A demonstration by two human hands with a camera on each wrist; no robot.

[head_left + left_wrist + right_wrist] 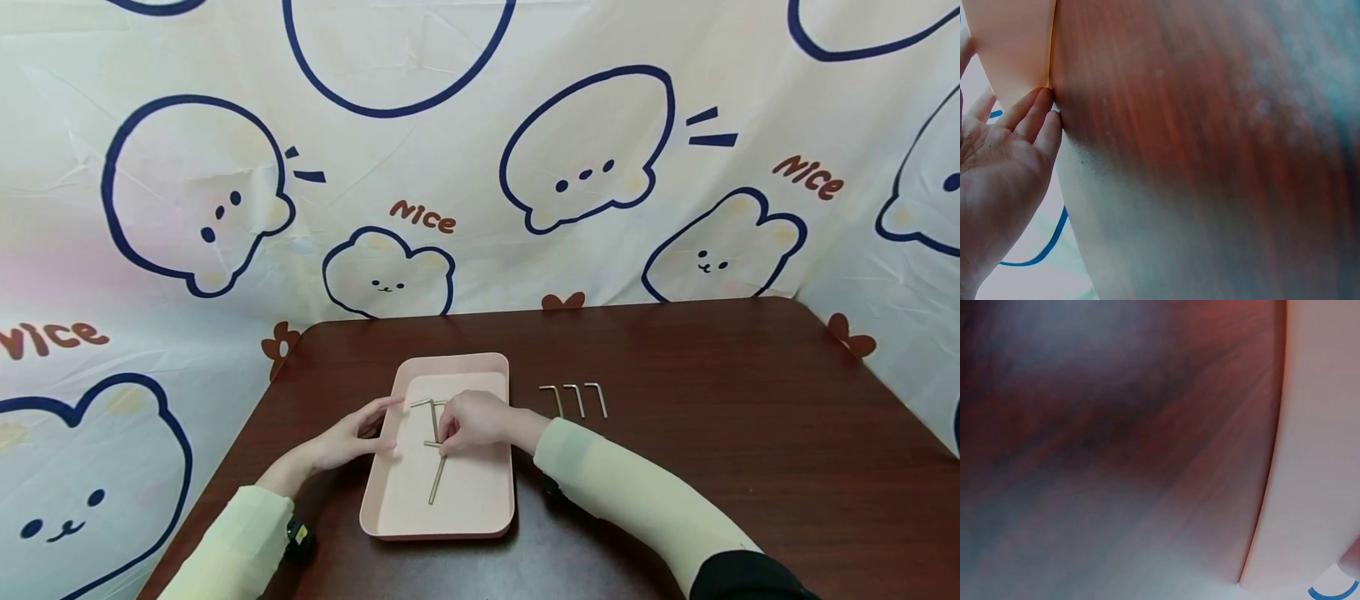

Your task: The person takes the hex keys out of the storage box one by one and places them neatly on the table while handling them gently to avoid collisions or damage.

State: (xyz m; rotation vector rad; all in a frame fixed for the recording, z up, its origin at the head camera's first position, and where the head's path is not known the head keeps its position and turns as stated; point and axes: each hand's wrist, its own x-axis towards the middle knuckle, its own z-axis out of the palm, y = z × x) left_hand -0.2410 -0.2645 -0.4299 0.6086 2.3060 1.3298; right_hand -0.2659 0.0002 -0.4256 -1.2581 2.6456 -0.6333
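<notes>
Fingers, right hand (474, 421): curled down over the hex keys in the tray, tips pinching one hex key (434, 422) near its bend, at about 12 o'clock of the tray's middle.
Fingers, left hand (347, 439): straight and close together, pressed flat against the tray's outer wall at 9 o'clock; the left wrist view shows the fingertips (1040, 109) touching the tray's corner edge.
Tray (480, 510): pink, shallow, rectangular, lying lengthwise at the counter's near middle.
Hex keys in tray: the pinched one lies upright toward 12 o'clock; a second hex key (437, 481) slants from the right fingers toward 6 o'clock; whether more lie under the hand cannot be told.
Hex keys on counter (578, 399): three, side by side, parallel, bends toward 12 o'clock, just beside the tray at 3 o'clock.
Counter (712, 392): dark reddish-brown wood.
Backdrop (585, 167): pale cloth printed with cartoon bears, at 12 o'clock.
Right wrist view: blurred; only counter and tray edge show.
</notes>
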